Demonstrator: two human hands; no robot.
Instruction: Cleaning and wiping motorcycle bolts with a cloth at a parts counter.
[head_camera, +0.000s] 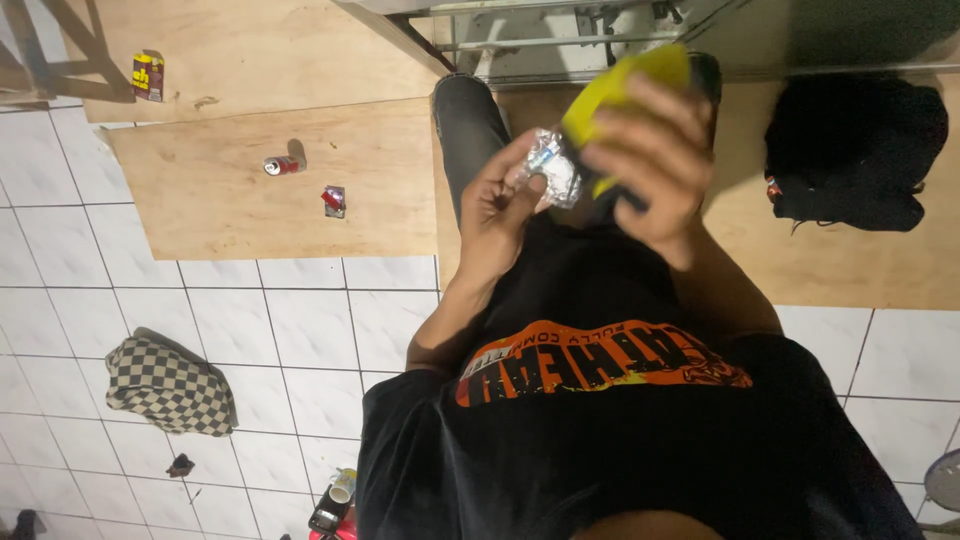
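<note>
Foil wad (553, 172) held up at chest height, above the black shirt (620, 420) — crumpled, silvery, small patch of blue showing. Yellow pouch (622, 85) right behind it, touching the foil, partly hidden by fingers. Left hand (497, 205) pinched on the foil's lower left side, fingers curled round it. Right hand (650, 150) clamped over the pouch from the right, fingertips reaching down to the foil. Both hands close together, meeting at the foil. Dark trouser leg (468, 125) stretched out below the hands, over a plywood sheet (250, 190).

Further out, on the plywood — a red and silver can (281, 165) lying on its side, a small red and silver wrapper (334, 200) near it. Yellow and black box (148, 76) upright on a second sheet at top left. Black bag (855, 150) slumped on plywood at right, well apart from the hands. White tiled floor (260, 330) around the sheets. Checkered cloth (168, 385) crumpled on the tiles at lower left. Small items beside the shirt's lower edge, too small to tell.
</note>
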